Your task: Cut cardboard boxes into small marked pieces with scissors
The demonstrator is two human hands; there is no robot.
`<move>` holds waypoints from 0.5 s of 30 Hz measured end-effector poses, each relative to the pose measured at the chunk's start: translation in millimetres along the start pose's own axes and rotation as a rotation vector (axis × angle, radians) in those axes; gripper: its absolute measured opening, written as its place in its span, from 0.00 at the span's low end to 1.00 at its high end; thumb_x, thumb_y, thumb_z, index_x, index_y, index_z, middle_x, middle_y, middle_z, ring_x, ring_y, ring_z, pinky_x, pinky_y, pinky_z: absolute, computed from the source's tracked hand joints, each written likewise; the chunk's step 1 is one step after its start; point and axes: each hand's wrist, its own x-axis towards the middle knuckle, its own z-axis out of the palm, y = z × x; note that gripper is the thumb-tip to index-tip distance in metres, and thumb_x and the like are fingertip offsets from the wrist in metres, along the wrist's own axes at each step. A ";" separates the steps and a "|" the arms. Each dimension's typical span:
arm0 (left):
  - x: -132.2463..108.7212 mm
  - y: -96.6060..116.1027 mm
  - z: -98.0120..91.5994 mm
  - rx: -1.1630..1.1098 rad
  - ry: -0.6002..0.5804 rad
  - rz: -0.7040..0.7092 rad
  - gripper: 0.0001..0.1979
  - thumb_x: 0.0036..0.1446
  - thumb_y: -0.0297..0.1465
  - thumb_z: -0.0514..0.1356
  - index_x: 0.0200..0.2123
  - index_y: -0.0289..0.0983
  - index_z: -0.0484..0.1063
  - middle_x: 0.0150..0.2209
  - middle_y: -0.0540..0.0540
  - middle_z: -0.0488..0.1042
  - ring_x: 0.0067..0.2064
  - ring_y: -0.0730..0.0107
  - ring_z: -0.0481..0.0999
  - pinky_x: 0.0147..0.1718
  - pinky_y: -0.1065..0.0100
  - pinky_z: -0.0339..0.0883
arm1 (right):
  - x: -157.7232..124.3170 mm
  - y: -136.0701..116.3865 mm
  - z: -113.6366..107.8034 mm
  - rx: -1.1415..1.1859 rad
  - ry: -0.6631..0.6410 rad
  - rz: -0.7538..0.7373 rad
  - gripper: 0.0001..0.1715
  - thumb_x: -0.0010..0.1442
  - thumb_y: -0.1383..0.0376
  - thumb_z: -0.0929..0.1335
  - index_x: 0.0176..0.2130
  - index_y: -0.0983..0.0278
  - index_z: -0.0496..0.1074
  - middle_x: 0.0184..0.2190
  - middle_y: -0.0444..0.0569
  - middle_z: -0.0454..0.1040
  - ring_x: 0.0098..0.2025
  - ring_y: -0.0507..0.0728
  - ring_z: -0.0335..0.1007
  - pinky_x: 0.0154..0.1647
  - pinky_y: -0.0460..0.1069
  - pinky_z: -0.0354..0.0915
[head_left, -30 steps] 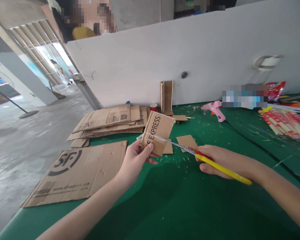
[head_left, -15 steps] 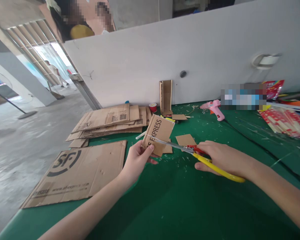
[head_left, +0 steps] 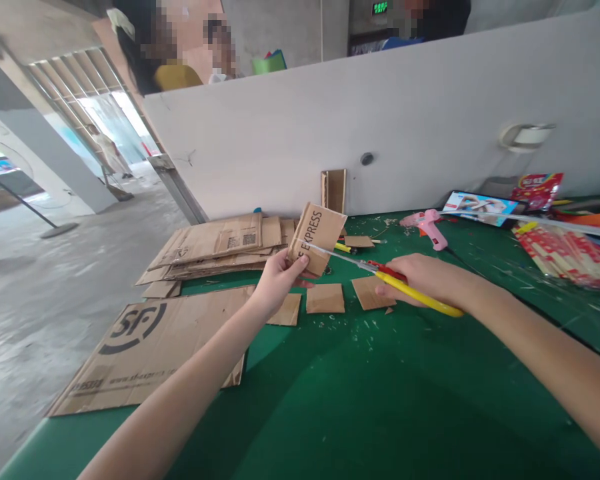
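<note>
My left hand [head_left: 279, 280] pinches the lower edge of a small cardboard piece [head_left: 319, 233] printed "EXPRESS" and holds it up above the green table [head_left: 380, 400]. My right hand [head_left: 423, 280] grips scissors [head_left: 380, 270] with yellow and red handles, and their blades cross the cardboard piece. Below the hands, three small cardboard cut-offs [head_left: 325, 298] lie flat on the table.
A large "SF" cardboard sheet [head_left: 150, 353] lies at the table's left edge, a stack of flattened cardboard [head_left: 220, 243] behind it. A pink glue gun [head_left: 427, 225], a folded upright cardboard [head_left: 334, 190], packets of sticks [head_left: 565, 253] and a grey partition [head_left: 380, 113] stand at the back. People are beyond the partition.
Both hands have lifted and moved away from me with the cardboard piece and scissors. More small cut-offs now show on the table below them. The camera has tilted.
</note>
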 end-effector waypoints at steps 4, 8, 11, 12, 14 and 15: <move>13.8 10.9 -4.1 0.010 0.022 0.062 0.19 0.47 0.40 0.66 0.35 0.33 0.68 0.29 0.47 0.76 0.28 0.70 0.77 0.24 0.71 0.74 | 7.9 -6.2 -12.1 0.038 -0.028 0.007 0.24 0.54 0.44 0.64 0.28 0.61 0.65 0.25 0.47 0.71 0.24 0.56 0.66 0.25 0.50 0.55; 13.4 18.1 -7.8 0.037 0.001 0.063 0.20 0.47 0.40 0.67 0.37 0.32 0.68 0.29 0.46 0.76 0.29 0.68 0.78 0.24 0.72 0.74 | 11.8 -17.4 -14.0 0.109 -0.029 -0.016 0.23 0.55 0.44 0.64 0.30 0.61 0.64 0.26 0.48 0.70 0.25 0.56 0.66 0.27 0.50 0.57; 11.7 18.7 -8.8 -0.004 0.018 0.059 0.20 0.47 0.40 0.67 0.38 0.32 0.68 0.29 0.46 0.76 0.29 0.69 0.78 0.23 0.72 0.74 | 15.3 -20.7 -12.5 0.148 -0.039 -0.043 0.24 0.56 0.43 0.62 0.31 0.61 0.63 0.27 0.48 0.69 0.27 0.56 0.65 0.28 0.50 0.57; 11.6 18.8 -8.7 -0.018 0.026 0.056 0.20 0.47 0.40 0.67 0.38 0.33 0.68 0.29 0.46 0.76 0.29 0.70 0.78 0.23 0.73 0.74 | 16.6 -21.0 -12.3 0.161 -0.049 -0.055 0.24 0.57 0.43 0.61 0.31 0.61 0.63 0.27 0.48 0.69 0.27 0.56 0.65 0.28 0.50 0.57; 11.7 19.8 -8.6 -0.036 0.041 0.051 0.20 0.46 0.40 0.67 0.37 0.33 0.68 0.30 0.45 0.76 0.29 0.69 0.78 0.23 0.73 0.73 | 19.3 -20.5 -12.8 0.184 -0.075 -0.090 0.26 0.59 0.42 0.58 0.31 0.61 0.61 0.27 0.47 0.68 0.27 0.56 0.63 0.29 0.50 0.57; 12.0 20.7 -8.7 -0.041 0.047 0.053 0.20 0.46 0.39 0.67 0.37 0.33 0.68 0.30 0.45 0.76 0.29 0.69 0.78 0.23 0.73 0.73 | 20.8 -20.0 -13.5 0.196 -0.088 -0.112 0.28 0.59 0.41 0.56 0.30 0.61 0.61 0.27 0.47 0.67 0.28 0.55 0.63 0.29 0.50 0.57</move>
